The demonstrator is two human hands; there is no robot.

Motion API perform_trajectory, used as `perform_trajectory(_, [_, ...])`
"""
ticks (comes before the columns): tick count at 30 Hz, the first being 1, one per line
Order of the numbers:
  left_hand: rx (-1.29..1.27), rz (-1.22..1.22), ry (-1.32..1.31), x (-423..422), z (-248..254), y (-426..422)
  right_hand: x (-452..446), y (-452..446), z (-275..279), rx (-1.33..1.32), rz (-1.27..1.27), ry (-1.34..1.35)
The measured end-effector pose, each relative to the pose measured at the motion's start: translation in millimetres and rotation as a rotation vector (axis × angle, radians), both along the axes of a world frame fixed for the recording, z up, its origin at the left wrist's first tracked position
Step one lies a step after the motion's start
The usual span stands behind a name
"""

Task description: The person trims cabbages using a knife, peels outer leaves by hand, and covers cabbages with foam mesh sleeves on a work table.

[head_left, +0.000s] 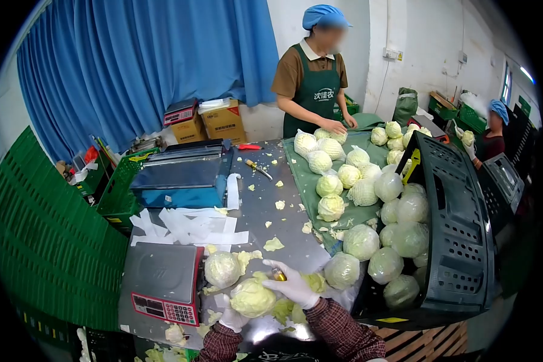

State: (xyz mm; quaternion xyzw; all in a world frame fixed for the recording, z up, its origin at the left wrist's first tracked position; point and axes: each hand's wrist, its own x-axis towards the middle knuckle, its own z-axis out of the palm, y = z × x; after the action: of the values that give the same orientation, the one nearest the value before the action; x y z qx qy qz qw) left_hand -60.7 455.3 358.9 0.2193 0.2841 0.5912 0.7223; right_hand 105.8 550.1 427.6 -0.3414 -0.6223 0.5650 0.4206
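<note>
Cradling a cabbage [253,297] at the bench [253,217] — left hand [232,318] clamped low on its side.
Right hand [298,287] grips a short handle [279,274] beside it — seemingly leaving the left to do the steadying.

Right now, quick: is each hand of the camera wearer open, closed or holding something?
Left hand: cupped around a cabbage, holding it.
Right hand: holding a yellowish-brown handle; what it belongs to can't be told.
</note>
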Motion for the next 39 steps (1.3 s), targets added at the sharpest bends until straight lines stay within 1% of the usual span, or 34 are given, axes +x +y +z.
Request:
perform_trajectory(1, [0.004,0.004,-0.005,0.5,-0.3,0.4,3.0,-5.1,4.1,-0.127,-0.054,0.009])
perform_trajectory(2, [-0.029,0.032,-0.005,0.3,-0.8,0.3,6.6,-12.1,4.3,-0.127,-0.054,0.009])
perform_trajectory(4, [-0.057,0.089,-0.025,-0.7,-6.3,-0.8,16.5,-22.4,-0.3,0.058,-0.3,-0.015])
perform_trajectory(5, [-0.077,0.101,-0.066,-5.6,-10.6,0.8,26.4,-22.4,0.1,0.058,-0.3,-0.015])
perform_trajectory(7, [-0.098,0.144,-0.13,-11.7,-14.5,-2.8,50.5,-17.5,1.1,0.068,-0.496,-0.055])
perform_trajectory(8, [-0.049,0.177,0.176,-16.4,-11.0,-0.8,60.9,-20.7,-1.8,0.067,-0.496,-0.055])
perform_trajectory(9, [-0.012,0.23,0.467,-15.5,-10.2,-4.8,70.7,-26.8,-4.2,0.287,-0.399,-0.405])
perform_trajectory(10, [-0.017,0.237,0.458,-14.9,-7.9,-4.4,74.9,-30.6,-4.9,0.511,-0.303,-0.743])
perform_trajectory(11, [0.052,0.258,0.722,-14.0,-2.1,-3.6,74.4,-34.0,-3.9,0.417,-0.292,-0.77])
perform_trajectory(12, [0.11,0.294,0.964,-5.8,2.2,-3.1,82.8,-52.1,-36.7,0.394,-0.142,-0.755])
perform_trajectory(13, [0.115,0.337,1.113,0.6,16.8,-0.8,83.6,-58.0,-39.7,0.432,-0.116,-0.767])
perform_trajectory(14, [0.115,0.336,1.114,0.9,20.9,1.3,80.5,-62.8,-41.8,0.471,-0.099,-0.768])
perform_trajectory(16, [0.237,0.363,1.447,6.9,21.8,2.0,70.5,-81.0,-53.3,0.542,-0.061,-0.697])
perform_trajectory(17, [0.237,0.353,1.445,8.2,26.4,3.7,67.6,-84.9,-52.5,0.649,-0.044,-0.815])
perform_trajectory(19, [0.29,0.295,1.66,8.8,38.4,6.5,64.1,-84.7,-51.3,0.653,-0.062,-0.808])
perform_trajectory(23, [0.28,0.247,1.631,11.4,46.5,5.1,61.3,-82.4,-49.1,0.693,-0.089,-0.815])
perform_trajectory(27, [0.343,0.252,1.561,14.3,49.8,0.6,59.9,-80.6,-53.1,0.726,-0.072,-0.806])
perform_trajectory(29, [0.359,0.254,1.529,14.9,49.6,-1.2,64.9,-78.0,-52.0,0.688,-0.005,-0.834])
perform_trajectory(30, [0.364,0.266,1.546,14.6,49.2,-1.9,68.4,-76.4,-39.3,0.707,-0.007,-0.998])
perform_trajectory(32, [0.365,0.27,1.563,10.2,45.3,-9.4,92.8,-52.2,-51.1,0.597,-0.239,-0.946])
perform_trajectory(33, [0.304,0.254,1.395,5.4,41.8,-15.1,105.0,-40.1,-57.1,0.54,-0.351,-0.905])
perform_trajectory(34, [0.251,0.242,1.23,-1.7,40.4,-15.6,130.0,-26.1,-88.3,0.3,-0.567,-0.873])
perform_trajectory(35, [0.302,0.213,1.367,-9.2,60.1,-16.0,128.9,-25.9,-84.8,0.299,-0.471,-0.842])
perform_trajectory(36, [0.302,0.213,1.367,-7.1,51.7,-13.3,129.5,-33.9,-76.8,0.288,-0.387,-0.813])
perform_trajectory(38, [0.105,0.227,0.648,-2.3,30.2,-3.6,82.2,-50.8,-38.2,-0.011,-0.15,-0.732])
perform_trajectory(39, [0.157,0.179,0.675,-3.0,31.7,-5.0,75.0,-53.3,-43.5,-0.086,-0.112,-0.553])
